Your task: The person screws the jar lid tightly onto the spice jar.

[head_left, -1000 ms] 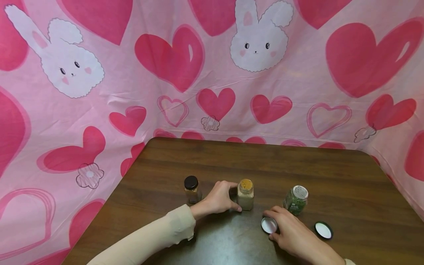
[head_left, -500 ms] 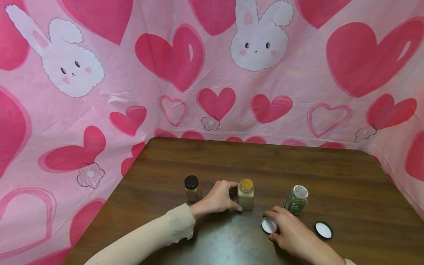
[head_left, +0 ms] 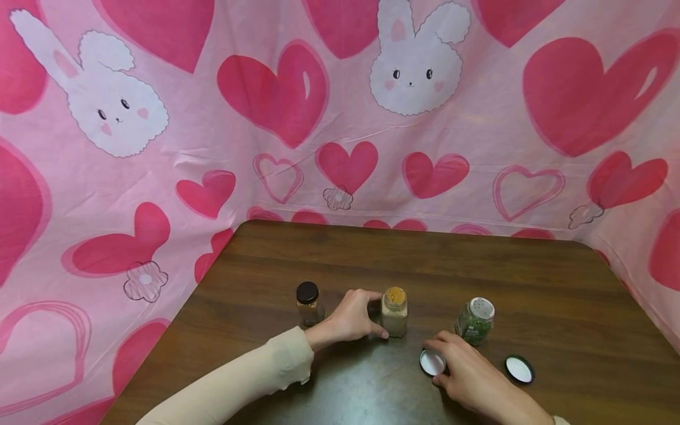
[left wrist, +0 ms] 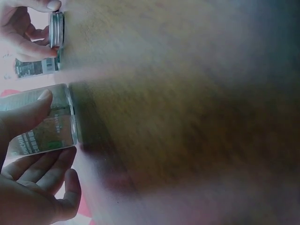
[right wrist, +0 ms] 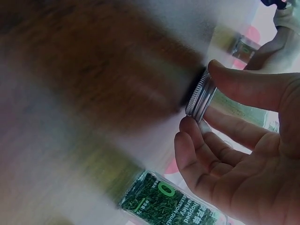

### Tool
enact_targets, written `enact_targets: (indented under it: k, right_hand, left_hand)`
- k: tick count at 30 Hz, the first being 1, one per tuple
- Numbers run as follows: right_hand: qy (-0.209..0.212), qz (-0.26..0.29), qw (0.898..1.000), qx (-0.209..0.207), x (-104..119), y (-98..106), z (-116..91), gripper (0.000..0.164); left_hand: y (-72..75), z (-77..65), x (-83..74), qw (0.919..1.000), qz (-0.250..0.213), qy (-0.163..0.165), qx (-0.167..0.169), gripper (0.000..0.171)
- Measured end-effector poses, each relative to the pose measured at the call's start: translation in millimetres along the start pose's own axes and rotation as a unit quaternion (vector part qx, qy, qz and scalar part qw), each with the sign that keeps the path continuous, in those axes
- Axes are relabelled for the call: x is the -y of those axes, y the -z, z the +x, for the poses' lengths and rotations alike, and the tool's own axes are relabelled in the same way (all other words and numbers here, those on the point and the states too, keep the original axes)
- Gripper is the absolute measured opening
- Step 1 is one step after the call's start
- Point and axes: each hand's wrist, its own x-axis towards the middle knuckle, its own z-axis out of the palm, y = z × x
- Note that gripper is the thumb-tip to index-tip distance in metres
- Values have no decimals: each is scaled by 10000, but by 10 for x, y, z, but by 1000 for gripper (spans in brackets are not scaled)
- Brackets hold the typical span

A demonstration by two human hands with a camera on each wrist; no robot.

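Note:
An uncapped glass spice jar (head_left: 394, 319) with yellow-brown powder at its mouth stands upright on the table. My left hand (head_left: 353, 319) holds it from the left, thumb on the near side and fingers at the far side, as the left wrist view shows. To the right, my right hand (head_left: 462, 366) pinches a round jar lid (head_left: 432, 362) by its rim between thumb and fingers. The lid lies on the table with its white inside up; the right wrist view shows its ridged metal edge (right wrist: 201, 96). Just beyond that hand stands a jar of chopped parsley (head_left: 473, 324) with a perforated top.
Left of my left hand stands a spice jar with a black cap (head_left: 307, 301), partly behind the wrist. A second lid (head_left: 519, 369) lies inside-up right of my right hand. The brown wooden table (head_left: 340, 254) meets a pink heart-and-rabbit cloth (head_left: 340, 106) behind it.

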Motion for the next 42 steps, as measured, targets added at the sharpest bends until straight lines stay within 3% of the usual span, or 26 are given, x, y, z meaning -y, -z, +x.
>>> enact_targets:
  k: [25,42]
  right_hand:
    - [1,-240,9997,-68,40,67,-11,40]
    - [125,-317,9988,-361,75,98,-22,41]
  left_hand:
    - [-8,-3,5,10000,-22,3,21,59]
    - [-8,-6,1,10000,-3,-14,11,59]
